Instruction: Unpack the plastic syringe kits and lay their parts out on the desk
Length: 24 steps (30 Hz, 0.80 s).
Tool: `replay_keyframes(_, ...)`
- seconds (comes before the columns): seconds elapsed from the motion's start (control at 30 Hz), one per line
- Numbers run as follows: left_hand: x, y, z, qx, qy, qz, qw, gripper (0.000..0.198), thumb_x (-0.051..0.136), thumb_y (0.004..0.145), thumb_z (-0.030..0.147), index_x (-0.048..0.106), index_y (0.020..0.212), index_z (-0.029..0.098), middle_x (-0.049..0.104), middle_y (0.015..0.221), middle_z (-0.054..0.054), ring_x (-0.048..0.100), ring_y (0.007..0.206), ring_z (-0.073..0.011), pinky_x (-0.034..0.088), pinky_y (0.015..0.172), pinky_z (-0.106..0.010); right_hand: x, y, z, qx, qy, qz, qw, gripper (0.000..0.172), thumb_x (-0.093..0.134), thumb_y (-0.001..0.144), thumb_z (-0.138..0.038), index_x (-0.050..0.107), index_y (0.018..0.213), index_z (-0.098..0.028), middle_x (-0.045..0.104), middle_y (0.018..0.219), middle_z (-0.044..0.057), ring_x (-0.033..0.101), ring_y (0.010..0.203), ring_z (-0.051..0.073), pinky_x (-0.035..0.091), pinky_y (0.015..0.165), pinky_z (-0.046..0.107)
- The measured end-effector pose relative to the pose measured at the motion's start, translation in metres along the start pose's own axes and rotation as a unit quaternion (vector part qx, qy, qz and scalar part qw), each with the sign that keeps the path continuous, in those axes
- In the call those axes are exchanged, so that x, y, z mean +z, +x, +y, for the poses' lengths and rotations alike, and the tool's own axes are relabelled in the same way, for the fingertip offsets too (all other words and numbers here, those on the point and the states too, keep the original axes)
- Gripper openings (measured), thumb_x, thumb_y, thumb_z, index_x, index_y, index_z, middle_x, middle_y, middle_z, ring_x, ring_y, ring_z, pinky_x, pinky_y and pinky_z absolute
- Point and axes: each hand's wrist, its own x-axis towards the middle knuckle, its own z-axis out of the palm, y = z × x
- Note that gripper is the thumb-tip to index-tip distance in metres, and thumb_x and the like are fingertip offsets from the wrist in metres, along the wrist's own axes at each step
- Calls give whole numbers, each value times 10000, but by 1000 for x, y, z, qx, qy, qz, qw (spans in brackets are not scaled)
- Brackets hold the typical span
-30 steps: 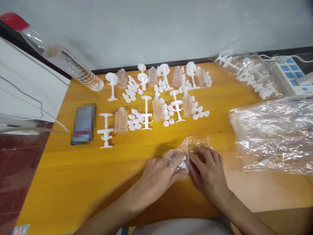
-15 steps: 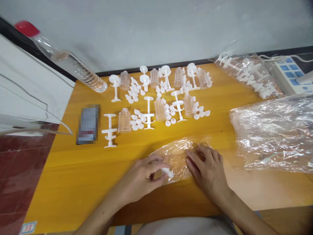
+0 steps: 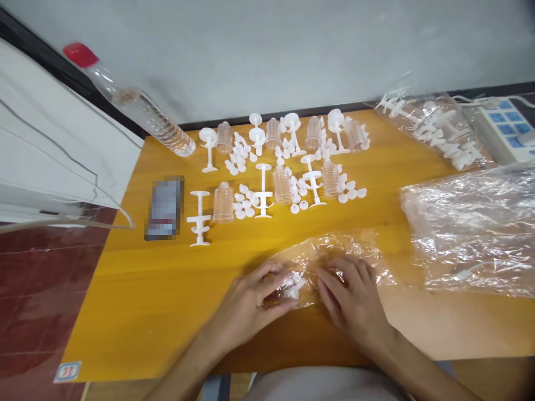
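Note:
Near the front of the table a clear plastic bag [image 3: 309,250] lies crinkled between my hands. My left hand [image 3: 254,298] grips its left end, thumb and fingers curved around small white plastic pieces [image 3: 292,287] that show through the film. On the bag's right part, my right hand [image 3: 355,289] has its fingers bent and closed on the film; the fingertips are partly hidden. Beyond the hands, in two rows, stand ribbed clear plastic barrels [image 3: 223,202], white plungers with discs [image 3: 199,218] and clusters of small white nozzle tips [image 3: 246,203].
A red-capped water bottle [image 3: 154,120] stands at the back left, with a blurred-out phone [image 3: 164,209] in front. At the right lie a bag of white parts [image 3: 438,128], a large clear plastic sheet or bag [image 3: 472,228] and a power strip [image 3: 505,125]. A wall borders the back.
The view has shifted slightly, so the table items sit further right. The white pieces at my left hand now lie more spread under the film, and the bag's right end shows more beyond my right hand.

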Motion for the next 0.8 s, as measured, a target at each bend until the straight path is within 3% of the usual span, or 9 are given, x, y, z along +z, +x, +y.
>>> replay_keyframes(0.1, 7, 6, 10, -11, 73, -23, 997, 373, 638, 1005, 372, 615, 1374, 326, 653, 1351, -74, 734, 1097, -250, 649, 872, -428, 6, 1, -7, -28, 29, -20, 999, 177, 625, 988, -171, 684, 1153, -200, 661, 1119, 79, 550, 1102, 247, 412, 961, 427)
replay_keyframes(0.23, 14, 14, 25, -50, 151, -43, 986, 397, 584, 1016, 330, 582, 1412, 312, 640, 1324, -105, 758, 971, -264, 648, 714, -382, 11, 2, -8, -27, 31, -24, 999, 164, 607, 995, -178, 694, 1133, -191, 667, 1113, 83, 540, 1082, 253, 412, 934, 424)
replay_keyframes(0.37, 13, 17, 24, -51, 178, -96, 978, 419, 509, 1001, 178, 585, 1399, 285, 650, 1328, -115, 754, 922, -253, 633, 744, -361, 11, 3, -8, -15, 23, -25, 999, 159, 593, 1004, -190, 707, 1111, -215, 664, 1091, 78, 544, 1067, 255, 400, 903, 416)
replay_keyframes(0.5, -13, 3, 6, -21, 93, -89, 991, 444, 493, 1001, 156, 580, 1408, 310, 688, 1276, -82, 732, 998, -229, 615, 858, -335, 13, 1, -7, -4, 18, -32, 999, 160, 589, 1006, -198, 712, 1104, -225, 664, 1095, 77, 551, 1057, 254, 400, 904, 424)
replay_keyframes(0.63, -61, -17, -10, -63, 36, 10, 997, 226, 522, 1041, 278, 682, 1199, 255, 718, 1072, -56, 728, 879, -168, 577, 764, -224, 4, 3, -10, 2, 22, -51, 998, 161, 570, 1012, -181, 708, 1085, -216, 671, 1074, 81, 577, 1024, 248, 437, 888, 431)
replay_keyframes(0.73, -83, -14, -5, -72, 45, 60, 995, 182, 569, 1037, 334, 693, 1128, 236, 695, 1042, -39, 704, 841, -143, 543, 726, -201, -15, 15, -18, 0, 51, -49, 997, 202, 571, 1029, -236, 671, 1199, -197, 675, 1120, 104, 612, 1048, 239, 513, 910, 436)
replay_keyframes(0.8, -84, 3, 8, -38, 42, 40, 998, 191, 560, 1049, 305, 677, 1189, 249, 678, 1062, -27, 687, 857, -130, 531, 755, -208, -30, 29, -21, -6, 89, -21, 996, 365, 601, 1028, -332, 592, 1358, -176, 669, 1215, 130, 636, 1116, 233, 567, 943, 418)
